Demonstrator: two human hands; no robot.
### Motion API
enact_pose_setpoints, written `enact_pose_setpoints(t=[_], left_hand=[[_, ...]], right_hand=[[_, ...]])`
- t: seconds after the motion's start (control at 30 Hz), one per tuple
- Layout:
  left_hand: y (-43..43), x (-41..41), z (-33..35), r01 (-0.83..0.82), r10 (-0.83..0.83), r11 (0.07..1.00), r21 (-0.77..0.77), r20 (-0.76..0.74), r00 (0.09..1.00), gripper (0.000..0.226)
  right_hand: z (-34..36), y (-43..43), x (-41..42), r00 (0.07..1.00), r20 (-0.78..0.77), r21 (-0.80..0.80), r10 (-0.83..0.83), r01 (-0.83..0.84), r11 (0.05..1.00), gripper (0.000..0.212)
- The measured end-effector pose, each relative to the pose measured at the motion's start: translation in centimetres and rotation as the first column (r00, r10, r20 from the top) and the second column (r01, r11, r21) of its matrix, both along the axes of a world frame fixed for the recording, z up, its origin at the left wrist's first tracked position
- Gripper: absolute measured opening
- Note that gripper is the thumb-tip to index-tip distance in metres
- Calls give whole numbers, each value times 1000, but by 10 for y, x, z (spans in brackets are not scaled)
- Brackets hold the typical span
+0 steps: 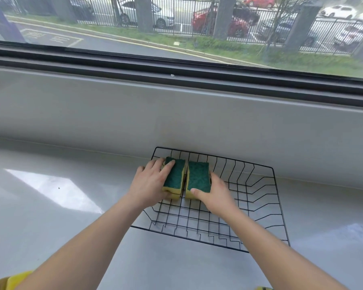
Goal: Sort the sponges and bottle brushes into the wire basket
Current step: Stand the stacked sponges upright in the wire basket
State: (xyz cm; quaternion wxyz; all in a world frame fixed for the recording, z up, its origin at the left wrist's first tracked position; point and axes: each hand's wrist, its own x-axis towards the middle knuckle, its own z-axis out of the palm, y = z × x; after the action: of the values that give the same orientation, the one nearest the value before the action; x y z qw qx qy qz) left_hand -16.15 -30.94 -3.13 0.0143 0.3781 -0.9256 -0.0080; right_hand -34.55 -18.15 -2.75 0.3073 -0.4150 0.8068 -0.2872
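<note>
The left hand [153,185] has its grip closed around the left sponge [175,176], with fingers over the green top and the thumb under the yellow side. The right hand [216,195] has its grip closed around the right sponge [198,178], thumb on the near edge and fingers on the right side. Both sponges sit side by side, just about touching, in the far left part of the black wire basket [197,225], which stands on the grey counter [71,227] under a big window [176,28] with cars outside.
</note>
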Motion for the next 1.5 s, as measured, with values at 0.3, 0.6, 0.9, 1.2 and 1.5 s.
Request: enact_pose_setpoints(t=[0.3, 0.6, 0.9, 1.2, 1.5], left_hand=[[15, 3, 7, -49, 52, 995, 81, -33, 998, 110], [60, 10, 36, -91, 100, 991, 96, -86, 991, 83], [156, 17, 65, 5, 14, 997, 72, -265, 964, 65], [254, 10, 49, 117, -77, 988, 103, -326, 942, 53], [319, -20, 22, 20, 183, 828, 560, -304, 935, 51]], right_hand=[[7, 15, -5, 999, 15, 15, -45, 45, 999, 89], [39, 54, -2, 997, -68, -14, -35, 34, 999, 78], [79, 152, 7, 993, -76, -133, -92, 81, 988, 52], [78, 264, -8, 954, -209, -145, -215, 188, 971, 38], [37, 319, -11, 973, -51, 150, -227, 232, 961, 65]])
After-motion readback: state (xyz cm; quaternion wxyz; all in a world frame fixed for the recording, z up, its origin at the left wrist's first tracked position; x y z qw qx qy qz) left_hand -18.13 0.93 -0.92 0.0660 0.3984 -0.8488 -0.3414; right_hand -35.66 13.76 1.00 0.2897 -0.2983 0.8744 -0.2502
